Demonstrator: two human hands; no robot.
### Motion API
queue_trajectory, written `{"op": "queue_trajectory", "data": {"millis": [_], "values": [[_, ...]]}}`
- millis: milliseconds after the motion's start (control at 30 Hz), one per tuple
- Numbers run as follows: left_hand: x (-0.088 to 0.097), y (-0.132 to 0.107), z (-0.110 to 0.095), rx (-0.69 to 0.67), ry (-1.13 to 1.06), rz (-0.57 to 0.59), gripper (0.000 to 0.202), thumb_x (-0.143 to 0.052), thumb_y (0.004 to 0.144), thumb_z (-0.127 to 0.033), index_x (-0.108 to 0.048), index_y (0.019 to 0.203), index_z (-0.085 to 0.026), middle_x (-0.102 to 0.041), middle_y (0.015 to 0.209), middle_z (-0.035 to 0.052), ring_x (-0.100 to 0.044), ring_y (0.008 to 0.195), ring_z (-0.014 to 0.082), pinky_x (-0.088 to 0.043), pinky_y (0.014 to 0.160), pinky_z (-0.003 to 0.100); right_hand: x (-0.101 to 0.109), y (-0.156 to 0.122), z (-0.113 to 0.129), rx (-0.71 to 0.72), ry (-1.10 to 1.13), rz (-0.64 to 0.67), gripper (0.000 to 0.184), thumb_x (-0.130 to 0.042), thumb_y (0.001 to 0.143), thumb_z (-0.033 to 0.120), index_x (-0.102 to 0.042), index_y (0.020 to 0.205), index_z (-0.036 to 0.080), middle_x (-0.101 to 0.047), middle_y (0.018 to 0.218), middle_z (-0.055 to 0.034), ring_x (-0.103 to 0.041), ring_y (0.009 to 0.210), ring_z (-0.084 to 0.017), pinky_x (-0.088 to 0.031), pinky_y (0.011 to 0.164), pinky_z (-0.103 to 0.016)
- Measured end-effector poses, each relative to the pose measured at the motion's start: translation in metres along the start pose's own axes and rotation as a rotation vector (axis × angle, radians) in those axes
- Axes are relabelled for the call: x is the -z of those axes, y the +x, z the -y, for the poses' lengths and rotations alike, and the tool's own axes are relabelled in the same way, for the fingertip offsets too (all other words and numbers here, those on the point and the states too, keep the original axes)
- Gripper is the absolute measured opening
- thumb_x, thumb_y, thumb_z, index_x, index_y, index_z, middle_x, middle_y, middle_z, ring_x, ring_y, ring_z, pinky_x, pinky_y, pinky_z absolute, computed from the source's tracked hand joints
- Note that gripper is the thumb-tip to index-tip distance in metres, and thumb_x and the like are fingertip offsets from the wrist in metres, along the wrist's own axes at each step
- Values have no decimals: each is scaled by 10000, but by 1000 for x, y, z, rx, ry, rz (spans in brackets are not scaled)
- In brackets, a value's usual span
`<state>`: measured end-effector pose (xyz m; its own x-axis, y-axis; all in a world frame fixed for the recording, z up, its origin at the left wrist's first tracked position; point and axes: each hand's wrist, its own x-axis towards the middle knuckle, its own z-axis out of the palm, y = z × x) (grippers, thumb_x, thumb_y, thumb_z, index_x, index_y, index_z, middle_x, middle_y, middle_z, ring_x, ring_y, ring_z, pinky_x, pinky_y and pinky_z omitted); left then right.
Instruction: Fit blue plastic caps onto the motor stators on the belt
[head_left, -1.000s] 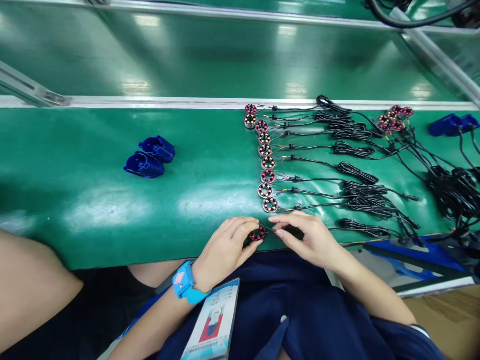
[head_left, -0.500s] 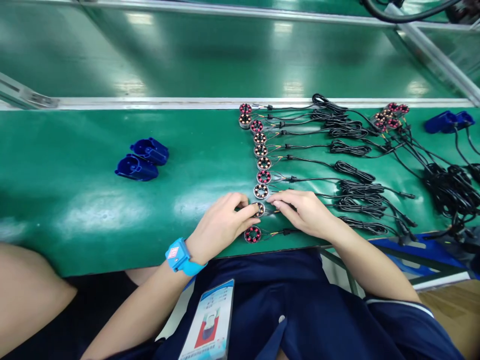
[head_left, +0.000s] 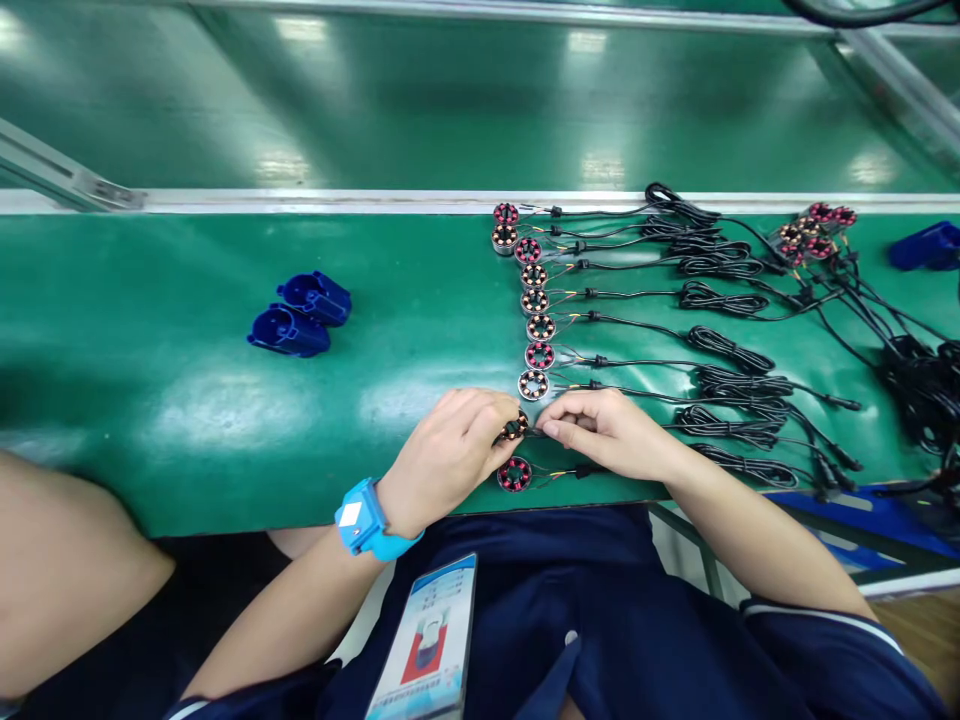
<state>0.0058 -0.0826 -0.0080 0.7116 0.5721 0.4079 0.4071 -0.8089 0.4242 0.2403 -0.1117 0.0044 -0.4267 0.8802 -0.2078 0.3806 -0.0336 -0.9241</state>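
My left hand (head_left: pixel 459 452), with a blue wrist strap (head_left: pixel 369 520), pinches a round motor stator with copper windings (head_left: pixel 516 427). Close by on the right, my right hand (head_left: pixel 600 425) has its thumb and fingertips together at that stator's thin lead wires, which the fingers mostly hide. Just beyond lies another copper-wound stator (head_left: pixel 534 385), and nearer the front edge a stator with red windings (head_left: pixel 514 474). More stators continue in a column towards the back, each with wires running right to a coiled black cable (head_left: pixel 731 348).
Two blue plastic housings (head_left: pixel 291 330) lie left on the green tabletop (head_left: pixel 187 400). At the back right are a cluster of stators (head_left: pixel 814 235), a tangle of black cables (head_left: pixel 922 390) and another blue housing (head_left: pixel 926 246). A metal rail (head_left: pixel 337 202) runs along the back. Another person's limb (head_left: pixel 67 570) is at the left.
My left fingers have tilted the held stator up a little from its flatter position. My right hand stays at its wires. The whole view has shifted slightly, moving things rightward.
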Motion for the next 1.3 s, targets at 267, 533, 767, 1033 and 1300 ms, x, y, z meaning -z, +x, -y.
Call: {"op": "queue_trajectory", "data": {"millis": [267, 533, 767, 1033, 1300], "values": [[0, 3, -3, -10, -35, -16, 259, -669, 918, -211, -482, 1096, -182, -706, 1019, 52, -673, 918, 189, -515, 820, 331, -1, 2, -3, -90, 358, -31, 296, -585, 944, 450, -634, 904, 161, -672, 860, -35, -572, 726, -113, -457, 650, -229], [4, 2, 3, 32, 2, 244, 175, -588, 966, -360, -601, 986, -187, -673, 1046, 48, -640, 962, 203, -496, 849, 340, -3, -5, -2, 3, 15, -67, 265, -492, 1008, 296, -587, 1241, 211, -727, 937, -20, -693, 858, -149, -548, 827, -303], [23, -12, 3, 24, -36, 245, 281, -589, 943, -467, -658, 1053, -218, -629, 1226, 82, -575, 1097, 241, -450, 916, 387, 40, -79, 6, 106, -447, -239, 347, -642, 935, 376, -601, 1270, 293, -613, 1334, -59, -563, 1255, -250, -463, 1066, -423], [29, -28, -12, -29, 80, 347, 166, -583, 964, -372, -704, 1051, -299, -595, 1355, 50, -520, 1039, 270, -400, 778, 382, 84, -173, -43, -115, -982, -355, 374, -614, 863, 638, -641, 1074, 330, -611, 1343, -64, -582, 1182, -343, -417, 959, -541], [24, -21, -7, -65, 131, 270, 155, -565, 986, -284, -711, 1035, -266, -679, 1265, 10, -557, 953, 206, -394, 751, 349, 87, -180, -52, -107, -977, -409, 235, -636, 879, 555, -673, 964, 339, -711, 1120, -37, -672, 1032, -281, -439, 875, -468]]}}
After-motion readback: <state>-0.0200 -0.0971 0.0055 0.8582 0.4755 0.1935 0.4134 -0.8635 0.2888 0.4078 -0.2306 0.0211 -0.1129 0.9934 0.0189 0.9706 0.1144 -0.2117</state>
